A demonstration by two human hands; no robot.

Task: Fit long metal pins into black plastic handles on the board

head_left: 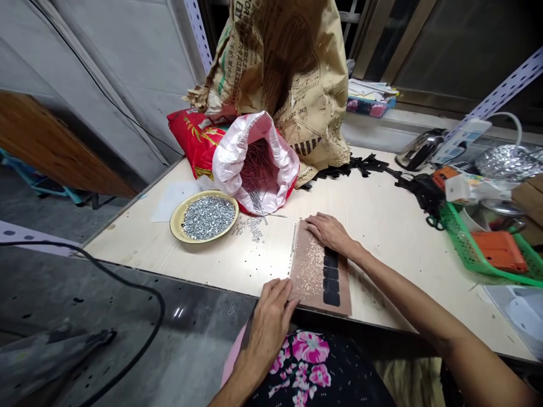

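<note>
A flat brown board (307, 291) with a worn, speckled middle and a column of black squares (331, 284) lies at the table's front edge. My left hand (271, 311) is at its near left corner, fingers bent and thumb spread around the edge. My right hand (328, 232) rests over the far end, its fingers stretched toward the far left corner. Thin, pale strips run along the board's left side, too fine to name. Left of the board, small metal pieces (254, 229) lie scattered near a yellow dish (176, 229) filled with similar shiny bits.
A red sack (190, 141) with a white lining opens toward me, thin metal wires (258, 161) inside. Behind it stands a large brown paper sack (314, 96). On the right are a green basket (460, 243), black scraps (419, 195) and a kettle (419, 150).
</note>
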